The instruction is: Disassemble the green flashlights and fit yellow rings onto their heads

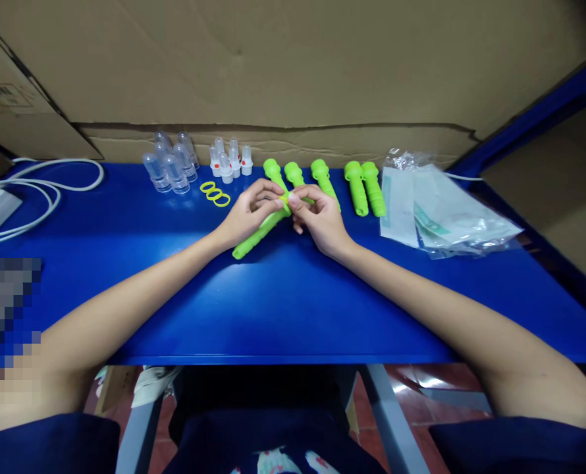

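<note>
Both hands meet over the middle of the blue table, at the upper end of a lime-green ribbed flashlight body. My left hand is closed, its thumb and fingers gripping the body near that end. A yellow ring shows between the fingertips at the same end. My right hand pinches at this ring with thumb and forefinger; the fingers partly hide it. Several loose yellow rings lie left of my left hand. Behind the hands more green flashlight bodies lie in a row.
Clear plastic domed tubes and small white-based clear bulbs stand at the back left. Plastic bags with papers lie at right. A white cable coils at far left. Cardboard walls the back.
</note>
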A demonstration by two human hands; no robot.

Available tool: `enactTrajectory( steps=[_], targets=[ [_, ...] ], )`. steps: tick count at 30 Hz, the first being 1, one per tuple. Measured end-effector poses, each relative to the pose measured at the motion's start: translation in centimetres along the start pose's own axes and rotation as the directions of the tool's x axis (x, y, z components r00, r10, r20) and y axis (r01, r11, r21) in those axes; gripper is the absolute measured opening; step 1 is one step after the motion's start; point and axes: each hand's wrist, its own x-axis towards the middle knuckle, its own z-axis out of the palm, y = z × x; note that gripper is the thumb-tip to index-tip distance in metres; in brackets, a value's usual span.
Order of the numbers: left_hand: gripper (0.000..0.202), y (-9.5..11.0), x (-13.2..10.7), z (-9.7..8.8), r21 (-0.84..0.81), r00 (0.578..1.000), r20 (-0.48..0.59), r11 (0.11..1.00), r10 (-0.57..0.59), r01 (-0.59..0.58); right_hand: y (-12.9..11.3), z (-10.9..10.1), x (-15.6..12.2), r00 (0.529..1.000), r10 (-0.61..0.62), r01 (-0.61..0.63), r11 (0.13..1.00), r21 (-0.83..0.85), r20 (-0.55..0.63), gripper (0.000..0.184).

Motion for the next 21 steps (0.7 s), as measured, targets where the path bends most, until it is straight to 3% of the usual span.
enactTrajectory(
  steps=[3,11,21],
  targets=[
    [0.026,0.2,0.5,-0.8,0.056,1.0,-0.008,0.998,-0.015,0.015,-0.1,0.0,0.0,1.0,-0.005,0.006,1.0,-0.028,0.018,0.07],
    [0.043,-0.1,1.3,-2.8,0.044,0.992,0.106,0.997,-0.066,0.061,0.4,-0.1,0.1,0.991,0.102,-0.105,0.994,0.032,0.084,0.068],
    [0.052,-0.2,1.1,-3.5,0.08,0.986,0.151,0.995,-0.072,0.061,0.5,-0.6,0.4,0.967,0.172,-0.184,0.982,0.047,0.19,0.065]
  ],
)
